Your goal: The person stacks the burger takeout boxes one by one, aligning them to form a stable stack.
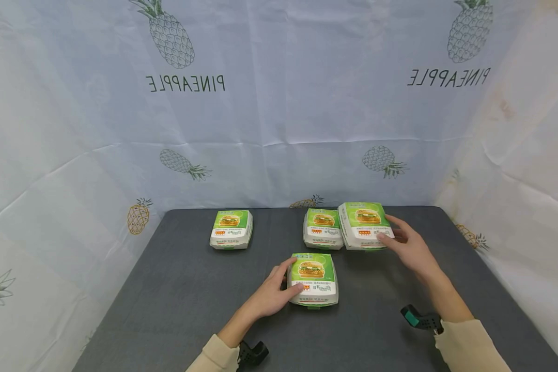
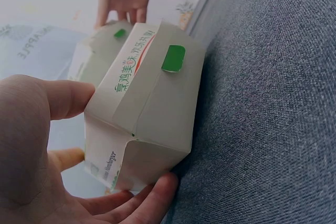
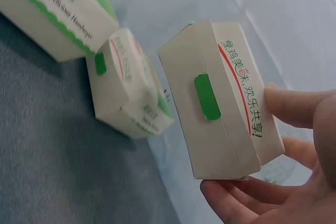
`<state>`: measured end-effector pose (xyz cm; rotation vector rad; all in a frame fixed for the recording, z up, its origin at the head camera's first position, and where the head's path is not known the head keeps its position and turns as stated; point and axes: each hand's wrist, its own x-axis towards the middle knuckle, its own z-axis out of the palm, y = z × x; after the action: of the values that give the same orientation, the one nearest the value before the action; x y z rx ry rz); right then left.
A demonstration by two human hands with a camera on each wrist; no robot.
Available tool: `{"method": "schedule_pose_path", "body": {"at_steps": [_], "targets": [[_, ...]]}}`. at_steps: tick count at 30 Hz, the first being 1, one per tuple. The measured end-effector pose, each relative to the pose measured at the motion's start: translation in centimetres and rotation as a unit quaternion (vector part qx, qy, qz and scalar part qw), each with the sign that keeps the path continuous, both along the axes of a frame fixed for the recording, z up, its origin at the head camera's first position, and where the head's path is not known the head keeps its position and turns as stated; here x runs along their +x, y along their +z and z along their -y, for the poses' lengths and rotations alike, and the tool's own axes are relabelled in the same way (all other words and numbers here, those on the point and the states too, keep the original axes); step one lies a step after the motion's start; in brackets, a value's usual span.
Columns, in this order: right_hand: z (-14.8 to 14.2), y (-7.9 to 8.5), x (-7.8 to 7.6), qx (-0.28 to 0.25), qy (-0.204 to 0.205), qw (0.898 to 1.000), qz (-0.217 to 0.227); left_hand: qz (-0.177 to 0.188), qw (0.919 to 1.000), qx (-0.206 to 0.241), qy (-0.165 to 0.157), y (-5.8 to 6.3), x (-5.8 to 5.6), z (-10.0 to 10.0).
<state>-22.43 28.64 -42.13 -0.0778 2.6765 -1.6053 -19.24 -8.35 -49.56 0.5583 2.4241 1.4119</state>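
Observation:
Near the middle of the table, my left hand point(image 1: 272, 293) grips a green and white paper burger box point(image 1: 313, 279) by its left side. In the left wrist view its thumb lies at the box's upper edge and its fingers point(image 2: 152, 203) curl at the lower side. My right hand point(image 1: 413, 249) holds a second burger box point(image 1: 363, 226) from the right, thumb on top. This box hangs clear of the table in the right wrist view, its front with the green tab point(image 3: 207, 97) turned to the camera. Close to its left stands a third burger box point(image 1: 323, 228).
A fourth burger box point(image 1: 231, 229) stands apart at the back left of the dark grey table point(image 1: 176, 310). A white cloth with pineapple prints point(image 1: 279, 103) hangs behind and along both sides. Each wrist wears a black band point(image 1: 423, 319).

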Motion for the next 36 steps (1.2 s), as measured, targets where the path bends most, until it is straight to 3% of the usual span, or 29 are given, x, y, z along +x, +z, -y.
{"method": "schedule_pose_path", "body": {"at_steps": [11,25,31,36], "targets": [[2.2,1.1,1.3,-0.01,0.039,0.999,-0.018,0.0,1.0,0.004,-0.002,-0.2,0.0,-0.1],[4.3,-0.2,1.8,-0.02,0.075,0.997,-0.02,-0.02,0.9998,-0.005,-0.005,-0.1,0.0,-0.1],[5.1,-0.6,2.0,-0.015,0.079,0.997,-0.008,-0.048,0.9987,-0.018,0.004,0.3,0.1,0.0],[5.5,-0.8,2.2,-0.01,0.081,0.997,0.003,-0.106,0.9929,-0.043,0.033,1.4,0.5,-0.4]]}}
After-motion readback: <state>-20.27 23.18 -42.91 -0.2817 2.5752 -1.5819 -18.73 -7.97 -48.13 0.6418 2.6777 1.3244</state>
